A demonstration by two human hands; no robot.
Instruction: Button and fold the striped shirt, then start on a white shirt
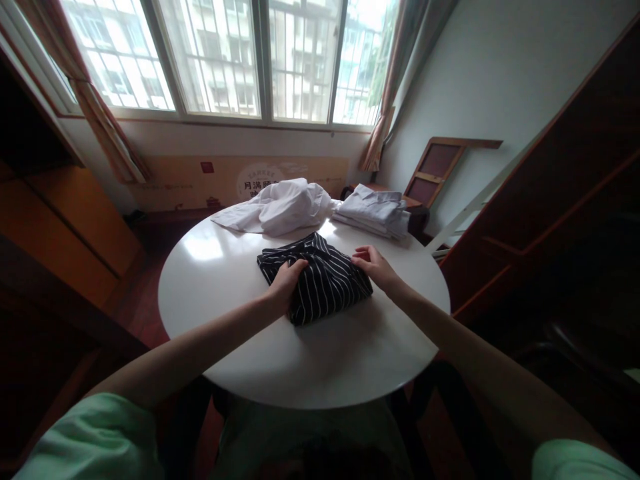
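We enter first one garment, black with thin white stripes (327, 283), folded into a compact bundle and lying at about the middle of a round white table (215, 287). Next, the left hand (286, 283): set at the bundle's near left edge, thumb laid over the top and the fingers tucked beneath (mostly hidden from us), holding the cloth between them. Then the right hand (376, 265), at the bundle's far right edge, fingers loosely curled and thumb near them, the tips at the cloth; whether they pinch it, we cannot tell. Behind the bundle we list one rumpled white cloth (290, 207), heaped near the table's far rim, and just right of it a folded stack of pale clothes (375, 210). Beyond the table: a long panel with printed characters (185, 175), a barred window (220, 53) and, at right, a wooden frame (435, 170). Sleeves: pale green (100, 437).
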